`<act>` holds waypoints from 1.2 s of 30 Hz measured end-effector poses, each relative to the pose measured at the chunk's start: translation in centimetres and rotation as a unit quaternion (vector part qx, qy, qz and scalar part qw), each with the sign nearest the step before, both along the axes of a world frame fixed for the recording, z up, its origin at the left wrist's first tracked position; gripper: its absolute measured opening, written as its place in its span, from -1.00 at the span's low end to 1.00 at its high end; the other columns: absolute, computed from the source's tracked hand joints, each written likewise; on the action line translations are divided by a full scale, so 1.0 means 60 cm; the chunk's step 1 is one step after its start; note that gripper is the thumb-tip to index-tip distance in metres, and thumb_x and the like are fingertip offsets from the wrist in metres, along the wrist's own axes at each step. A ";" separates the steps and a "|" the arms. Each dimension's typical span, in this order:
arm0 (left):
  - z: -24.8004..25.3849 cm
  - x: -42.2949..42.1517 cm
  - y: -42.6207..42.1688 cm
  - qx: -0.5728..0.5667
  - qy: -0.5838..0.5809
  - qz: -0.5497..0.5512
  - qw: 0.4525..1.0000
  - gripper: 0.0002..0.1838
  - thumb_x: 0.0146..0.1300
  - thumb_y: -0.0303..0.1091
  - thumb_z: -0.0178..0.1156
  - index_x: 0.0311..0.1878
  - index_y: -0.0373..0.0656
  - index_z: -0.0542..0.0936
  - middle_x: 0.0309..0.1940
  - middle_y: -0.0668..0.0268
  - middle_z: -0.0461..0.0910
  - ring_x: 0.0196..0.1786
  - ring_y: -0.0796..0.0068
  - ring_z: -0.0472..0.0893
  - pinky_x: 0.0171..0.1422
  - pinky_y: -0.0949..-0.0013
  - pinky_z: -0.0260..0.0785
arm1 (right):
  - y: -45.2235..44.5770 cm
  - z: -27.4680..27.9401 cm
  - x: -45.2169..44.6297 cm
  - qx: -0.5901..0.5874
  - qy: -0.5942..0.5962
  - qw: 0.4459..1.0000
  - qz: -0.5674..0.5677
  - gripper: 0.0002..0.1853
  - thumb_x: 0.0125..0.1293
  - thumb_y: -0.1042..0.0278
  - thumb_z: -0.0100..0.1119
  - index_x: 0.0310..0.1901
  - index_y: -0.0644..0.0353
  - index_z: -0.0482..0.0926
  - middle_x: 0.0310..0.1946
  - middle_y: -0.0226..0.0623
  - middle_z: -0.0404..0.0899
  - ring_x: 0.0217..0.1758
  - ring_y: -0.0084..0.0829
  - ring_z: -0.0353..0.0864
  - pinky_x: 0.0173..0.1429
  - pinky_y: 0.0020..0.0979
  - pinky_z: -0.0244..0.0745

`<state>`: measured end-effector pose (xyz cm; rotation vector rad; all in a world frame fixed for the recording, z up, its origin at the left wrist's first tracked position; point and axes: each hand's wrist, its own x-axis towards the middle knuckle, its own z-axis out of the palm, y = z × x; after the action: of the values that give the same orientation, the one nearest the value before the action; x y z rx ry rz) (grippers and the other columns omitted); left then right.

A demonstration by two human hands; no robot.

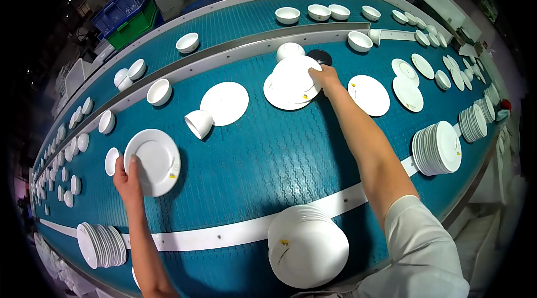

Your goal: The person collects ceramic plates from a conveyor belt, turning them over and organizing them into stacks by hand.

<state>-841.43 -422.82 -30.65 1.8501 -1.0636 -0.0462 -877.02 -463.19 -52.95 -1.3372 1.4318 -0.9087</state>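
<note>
My left hand [128, 181] grips a white plate [154, 162] by its left edge, thumb on top, above the blue belt. The plate has a small yellow mark near its rim. A small white bowl [112, 161] is just behind that hand. My right hand [324, 76] reaches forward, closed on the right edge of another white plate [295, 74]. Under or behind it, a second plate [275, 97] partly shows; I cannot tell whether it is held too. A white bowl [290, 50] and a black round dish [319, 56] are just beyond.
White bowls and plates are scattered over the blue conveyor belt [246, 158]. Plate stacks stand along the near strip: a large stack [307, 247] at front, one [100, 246] at left, several at right, including this stack [436, 149]. A metal divider [235, 49] separates the far lane. Crates [126, 15] stand behind.
</note>
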 end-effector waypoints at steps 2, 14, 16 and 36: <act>0.037 -0.149 0.025 0.027 0.172 -0.026 0.984 -0.86 0.30 -0.36 0.13 -0.26 -0.25 0.54 -0.43 0.44 0.56 -0.38 0.74 0.47 -0.30 0.56 0.33 | 0.004 0.013 0.017 0.015 -0.009 0.997 0.080 -0.57 0.04 0.19 0.29 -0.13 0.37 0.62 -0.25 -0.04 0.66 -0.21 -0.27 0.67 -0.13 -0.32 0.51; -0.073 -0.523 -0.001 0.156 0.073 -0.242 0.955 -0.76 0.15 -0.38 0.24 -0.15 -0.29 0.54 -0.14 0.10 0.50 -0.04 0.13 0.47 0.04 0.27 0.32 | 0.243 0.223 -0.207 0.104 -0.192 0.957 0.190 -0.65 0.11 0.29 0.27 -0.18 0.43 0.55 -0.37 -0.13 0.61 -0.35 -0.46 0.61 -0.30 -0.47 0.50; -0.099 -0.481 -0.048 0.135 -0.019 -0.199 0.971 -0.73 0.21 -0.35 0.18 -0.09 -0.30 0.51 -0.08 0.09 0.49 -0.01 0.11 0.46 0.05 0.22 0.32 | 0.295 0.272 -0.306 0.122 -0.212 0.947 0.208 -0.67 0.14 0.29 0.27 -0.16 0.40 0.55 -0.33 -0.16 0.62 -0.29 -0.48 0.63 -0.23 -0.47 0.54; -0.215 -0.304 -0.272 0.339 -0.502 -0.060 0.793 -0.76 0.07 -0.37 0.15 -0.22 -0.31 0.52 -0.43 0.12 0.58 -0.37 0.13 0.56 -0.30 0.17 0.44 | 0.105 0.077 -0.351 -0.420 0.417 0.740 0.318 -0.70 0.03 0.60 0.05 -0.12 0.35 0.48 -0.09 0.11 0.50 0.03 0.04 0.50 0.08 -0.18 0.47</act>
<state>-859.65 -439.17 -43.52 2.5071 -2.1003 0.6342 -898.09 -456.91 -48.34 -2.9748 0.9457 -0.4499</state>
